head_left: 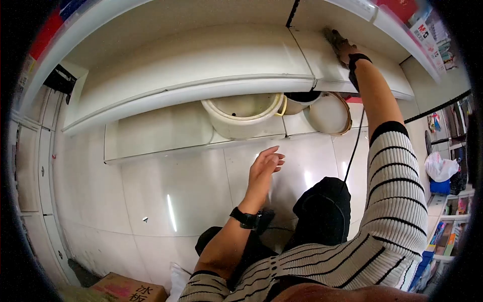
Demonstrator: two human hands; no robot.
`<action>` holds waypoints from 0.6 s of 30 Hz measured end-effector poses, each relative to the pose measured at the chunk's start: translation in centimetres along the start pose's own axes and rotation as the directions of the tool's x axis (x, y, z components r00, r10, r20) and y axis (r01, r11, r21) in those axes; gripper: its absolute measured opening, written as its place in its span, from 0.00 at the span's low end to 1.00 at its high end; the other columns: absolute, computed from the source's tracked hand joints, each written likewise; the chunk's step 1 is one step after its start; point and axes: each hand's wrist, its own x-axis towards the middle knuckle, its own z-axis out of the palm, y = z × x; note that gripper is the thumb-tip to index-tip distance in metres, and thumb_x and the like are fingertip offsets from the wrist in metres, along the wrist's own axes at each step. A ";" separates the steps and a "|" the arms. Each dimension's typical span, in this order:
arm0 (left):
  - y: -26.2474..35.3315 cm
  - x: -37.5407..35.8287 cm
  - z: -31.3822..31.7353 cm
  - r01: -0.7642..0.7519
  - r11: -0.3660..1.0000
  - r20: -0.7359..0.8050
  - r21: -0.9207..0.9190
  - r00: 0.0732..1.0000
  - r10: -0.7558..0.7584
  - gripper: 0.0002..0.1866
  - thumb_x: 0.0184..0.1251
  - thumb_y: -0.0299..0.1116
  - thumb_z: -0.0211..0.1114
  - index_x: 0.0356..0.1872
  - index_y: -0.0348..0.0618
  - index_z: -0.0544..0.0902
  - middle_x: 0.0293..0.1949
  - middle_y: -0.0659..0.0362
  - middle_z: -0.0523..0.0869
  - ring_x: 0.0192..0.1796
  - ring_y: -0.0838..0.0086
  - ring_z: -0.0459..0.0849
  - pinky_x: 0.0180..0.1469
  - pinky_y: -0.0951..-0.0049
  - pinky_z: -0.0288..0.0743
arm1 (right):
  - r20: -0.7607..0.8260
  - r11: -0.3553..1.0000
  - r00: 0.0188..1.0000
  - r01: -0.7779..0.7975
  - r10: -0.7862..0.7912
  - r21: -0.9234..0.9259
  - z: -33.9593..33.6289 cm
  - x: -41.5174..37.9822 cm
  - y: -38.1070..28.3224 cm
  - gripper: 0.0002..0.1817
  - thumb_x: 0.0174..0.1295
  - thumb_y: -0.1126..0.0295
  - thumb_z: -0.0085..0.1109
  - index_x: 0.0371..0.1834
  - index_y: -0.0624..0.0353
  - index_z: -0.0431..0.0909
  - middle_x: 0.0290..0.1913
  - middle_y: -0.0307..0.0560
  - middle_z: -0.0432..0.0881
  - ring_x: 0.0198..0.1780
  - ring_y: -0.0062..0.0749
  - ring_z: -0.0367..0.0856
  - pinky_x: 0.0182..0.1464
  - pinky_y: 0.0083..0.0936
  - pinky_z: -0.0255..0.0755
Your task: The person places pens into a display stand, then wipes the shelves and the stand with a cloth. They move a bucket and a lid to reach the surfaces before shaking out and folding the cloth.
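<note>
My right hand (pixel 345 49) reaches far out onto the white shelf (pixel 201 55) at its right part, closed on a dark greyish cloth (pixel 334 42) pressed against the surface. My left hand (pixel 266 163) hangs over the tiled floor, its fingers loosely curled and apart, holding nothing. Below the shelf, just beyond my left hand, stands a large cream tub (pixel 243 123) with a yellow handle. Right of it are a dark-mouthed pot (pixel 300 103) and a round container with a pale top (pixel 329 114).
A lower white ledge (pixel 161 131) runs under the shelf. A cardboard box (pixel 128 288) lies at the bottom left. On the right are a white plastic bag (pixel 441 166) and stocked racks. A black cable (pixel 356 148) hangs near my right knee.
</note>
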 end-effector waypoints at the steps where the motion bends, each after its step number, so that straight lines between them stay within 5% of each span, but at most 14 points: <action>1: 0.1 -0.1 -0.3 -0.002 1.000 -0.002 -0.006 1.000 0.002 0.20 0.73 0.40 0.51 0.60 0.42 0.73 0.49 0.55 0.80 0.50 0.72 0.78 0.55 0.71 0.70 | 0.001 1.000 1.000 0.016 -0.016 -0.027 0.1 0.7 -0.9 0.22 0.61 0.74 0.47 0.60 0.51 0.67 0.59 0.55 0.72 0.58 0.48 0.73 0.57 0.41 0.68; 9: 0.5 0.1 -0.9 0.013 0.999 0.002 -0.049 1.000 -0.013 0.20 0.72 0.41 0.52 0.60 0.41 0.73 0.49 0.55 0.80 0.51 0.72 0.78 0.54 0.71 0.70 | -0.048 0.910 0.912 0.400 -0.407 -0.110 -2.9 3.7 -16.1 0.12 0.62 0.68 0.47 0.44 0.58 0.78 0.47 0.55 0.80 0.46 0.42 0.80 0.46 0.35 0.74; 13: 0.3 0.2 -0.4 0.033 0.997 0.016 -0.067 0.999 -0.032 0.19 0.72 0.39 0.53 0.59 0.42 0.73 0.48 0.59 0.81 0.50 0.75 0.77 0.53 0.73 0.69 | -0.133 0.757 0.747 0.625 -0.651 -0.191 -1.3 6.6 -21.6 0.16 0.63 0.62 0.47 0.36 0.61 0.82 0.42 0.56 0.83 0.40 0.39 0.83 0.42 0.32 0.77; 14: 0.3 0.1 -0.3 0.014 0.997 0.027 -0.069 1.000 -0.013 0.19 0.72 0.39 0.53 0.59 0.42 0.73 0.48 0.59 0.81 0.49 0.75 0.77 0.53 0.73 0.69 | -0.183 0.803 0.807 0.585 -0.561 0.116 -5.0 0.3 -23.9 0.15 0.60 0.66 0.48 0.45 0.61 0.78 0.47 0.57 0.81 0.46 0.44 0.82 0.47 0.34 0.77; 15: 0.2 0.0 -0.2 -0.003 0.997 0.038 -0.073 0.999 0.006 0.19 0.72 0.39 0.54 0.59 0.42 0.73 0.48 0.59 0.81 0.49 0.75 0.78 0.53 0.74 0.68 | -0.389 0.719 0.633 0.684 -0.669 -0.123 -7.1 -3.7 -24.9 0.21 0.57 0.69 0.49 0.56 0.59 0.72 0.52 0.57 0.79 0.50 0.47 0.80 0.52 0.37 0.75; 16: 0.1 0.0 -0.1 -0.002 0.997 0.039 -0.073 0.999 0.004 0.19 0.72 0.39 0.54 0.59 0.42 0.73 0.48 0.59 0.81 0.49 0.75 0.78 0.53 0.74 0.68 | -0.234 0.676 0.672 0.733 -0.703 0.075 -5.9 -1.9 -27.3 0.25 0.56 0.70 0.50 0.61 0.54 0.70 0.54 0.57 0.78 0.53 0.51 0.78 0.55 0.42 0.72; 17: 0.0 0.2 0.0 -0.007 0.998 0.029 -0.070 1.000 0.009 0.19 0.72 0.40 0.54 0.59 0.42 0.73 0.48 0.59 0.81 0.49 0.75 0.78 0.53 0.74 0.69 | -0.193 0.674 0.659 0.738 -0.727 -0.015 -9.4 -7.9 -28.2 0.30 0.53 0.74 0.50 0.65 0.49 0.68 0.57 0.58 0.76 0.58 0.53 0.74 0.60 0.42 0.69; 18: 0.0 0.5 0.1 -0.014 0.998 0.018 -0.067 1.000 0.015 0.20 0.71 0.40 0.54 0.59 0.42 0.73 0.48 0.59 0.81 0.49 0.75 0.78 0.53 0.73 0.69 | -0.210 0.595 0.602 0.797 -0.771 0.099 -10.1 -9.7 -28.9 0.33 0.51 0.78 0.49 0.65 0.47 0.69 0.58 0.59 0.75 0.58 0.54 0.73 0.61 0.41 0.68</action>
